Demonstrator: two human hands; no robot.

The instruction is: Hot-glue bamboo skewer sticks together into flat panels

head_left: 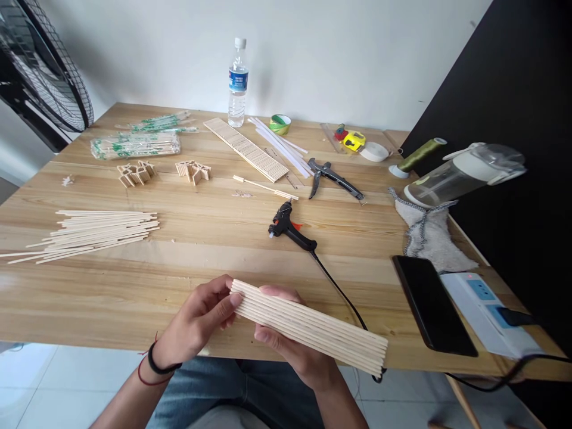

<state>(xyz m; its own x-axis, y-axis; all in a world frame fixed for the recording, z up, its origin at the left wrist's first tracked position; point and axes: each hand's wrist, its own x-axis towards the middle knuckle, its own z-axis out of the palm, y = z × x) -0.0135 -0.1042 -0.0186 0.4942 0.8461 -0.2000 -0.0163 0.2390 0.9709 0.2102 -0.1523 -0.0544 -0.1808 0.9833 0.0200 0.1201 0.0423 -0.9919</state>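
A flat panel of wooden sticks (313, 325), laid side by side, is held tilted above the table's front edge. My left hand (201, 313) pinches its left end, thumb on top. From below, my right hand (295, 351) grips the panel near its middle, with fingers showing along the far edge and the thumb at the near edge. Beyond the panel lies a black hot glue gun (292, 229), its cord running toward the right front. Loose wooden sticks (102, 232) lie in a pile on the left.
Small stick assemblies (136, 173), a long slatted strip (245, 149), pliers-like cutters (333, 179) and a water bottle (238, 83) occupy the table's back. At right are a phone (433, 304), a power strip (491, 313), a cloth (431, 235) and a clear drinking bottle (465, 173).
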